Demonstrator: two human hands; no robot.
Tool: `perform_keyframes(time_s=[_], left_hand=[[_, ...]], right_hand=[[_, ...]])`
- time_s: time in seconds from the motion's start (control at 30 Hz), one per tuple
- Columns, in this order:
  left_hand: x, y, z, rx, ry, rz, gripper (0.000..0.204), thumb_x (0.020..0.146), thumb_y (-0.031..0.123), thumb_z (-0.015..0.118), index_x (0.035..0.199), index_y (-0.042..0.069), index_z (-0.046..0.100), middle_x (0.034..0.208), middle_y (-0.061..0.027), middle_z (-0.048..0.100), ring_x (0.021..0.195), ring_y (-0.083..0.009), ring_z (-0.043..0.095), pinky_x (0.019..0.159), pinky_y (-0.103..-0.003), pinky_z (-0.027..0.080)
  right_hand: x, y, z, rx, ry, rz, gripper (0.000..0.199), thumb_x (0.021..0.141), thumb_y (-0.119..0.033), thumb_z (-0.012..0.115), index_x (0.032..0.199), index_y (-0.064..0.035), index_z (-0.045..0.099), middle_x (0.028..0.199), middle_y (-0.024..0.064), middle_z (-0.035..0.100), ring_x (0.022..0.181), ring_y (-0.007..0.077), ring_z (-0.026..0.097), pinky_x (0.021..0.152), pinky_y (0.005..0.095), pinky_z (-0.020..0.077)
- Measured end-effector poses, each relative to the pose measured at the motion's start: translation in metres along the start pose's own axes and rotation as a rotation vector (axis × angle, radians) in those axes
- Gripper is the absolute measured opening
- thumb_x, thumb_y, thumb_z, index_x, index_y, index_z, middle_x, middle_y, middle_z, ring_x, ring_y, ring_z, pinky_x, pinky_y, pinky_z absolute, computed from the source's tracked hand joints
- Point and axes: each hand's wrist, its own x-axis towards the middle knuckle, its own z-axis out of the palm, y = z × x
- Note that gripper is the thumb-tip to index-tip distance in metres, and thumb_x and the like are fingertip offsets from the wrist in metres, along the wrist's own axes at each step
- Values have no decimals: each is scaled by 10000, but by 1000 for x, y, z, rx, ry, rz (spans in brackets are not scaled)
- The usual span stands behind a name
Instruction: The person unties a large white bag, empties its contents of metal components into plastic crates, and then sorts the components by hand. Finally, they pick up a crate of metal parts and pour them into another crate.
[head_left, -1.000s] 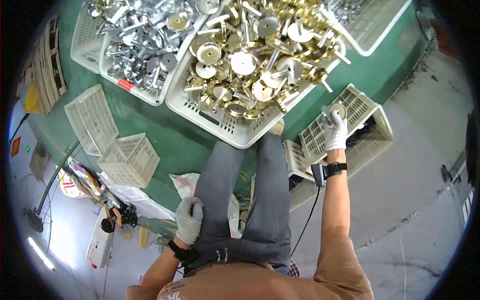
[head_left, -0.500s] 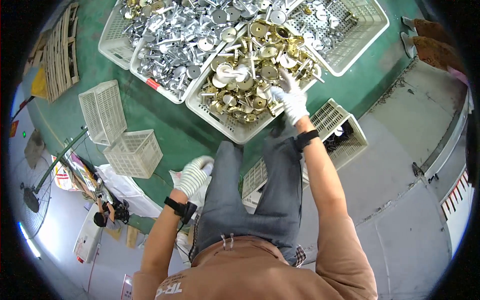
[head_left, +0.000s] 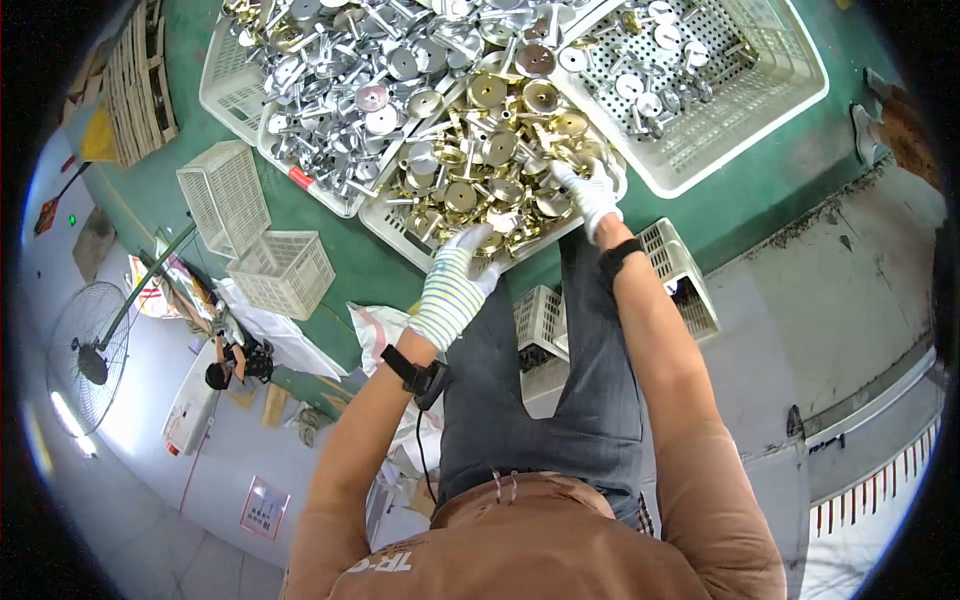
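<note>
Gold-coloured metal parts, round discs with stems (head_left: 461,196), fill a white plastic basket (head_left: 392,237) in front of me. At its near edge is my left hand (head_left: 455,290), in a striped white glove, thumb apart from the fingers, fingertips beside the nearest gold discs. My right hand (head_left: 594,197), also gloved, reaches over the basket's right side with its fingers apart among the gold parts. Neither hand visibly holds a part, though the fingertips partly blend into the pile.
Silver disc parts (head_left: 335,110) heap in the basket to the left. A perforated white basket (head_left: 690,180) at the right holds fewer parts. White crates (head_left: 283,275) stand at the left, another crate (head_left: 690,290) near my right leg. A fan (head_left: 92,362) and a person (head_left: 235,360) are farther left.
My left hand has moved up and right from beside my leg to the basket's near edge. My right hand stays at the basket's right side. The view has shifted slightly.
</note>
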Motion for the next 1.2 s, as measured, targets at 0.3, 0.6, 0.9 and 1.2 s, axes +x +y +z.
perform_keyframes(time_s=[0.3, 0.6, 0.9, 1.2], left_hand=[[125, 67, 43, 649, 8, 191, 829, 695, 249, 775, 1441, 204, 418, 1510, -170, 333, 1398, -398, 283, 1161, -547, 175], [113, -16, 54, 840, 150, 56, 426, 780, 149, 625, 1207, 159, 619, 1381, -122, 529, 1306, -355, 433, 1126, -556, 253], [59, -73, -5, 671, 39, -320, 445, 735, 99, 663, 1177, 104, 611, 1302, -214, 539, 1073, -395, 596, 942, -496, 472], [115, 40, 42, 432, 209, 346, 404, 707, 169, 669, 1105, 112, 635, 1299, -182, 540, 1209, -367, 497, 1038, -489, 382]], right_hand=[[13, 23, -10, -429, -44, -202, 364, 814, -278, 699, 1144, -140, 632, 1242, 285, 521, 1197, 445, 455, 1046, 468, 366], [32, 43, -21, -313, -111, -249, 450, 748, -125, 691, 1191, -100, 623, 1106, 202, 631, 1082, 353, 563, 955, 418, 451], [15, -44, -15, 183, -453, -463, 595, 797, 75, 613, 1368, -60, 513, 1332, 107, 566, 1195, 201, 548, 1028, 312, 445], [77, -50, -74, 97, -166, -317, 689, 806, -15, 704, 1437, -89, 437, 1478, 173, 399, 1339, 296, 412, 1103, 398, 365]])
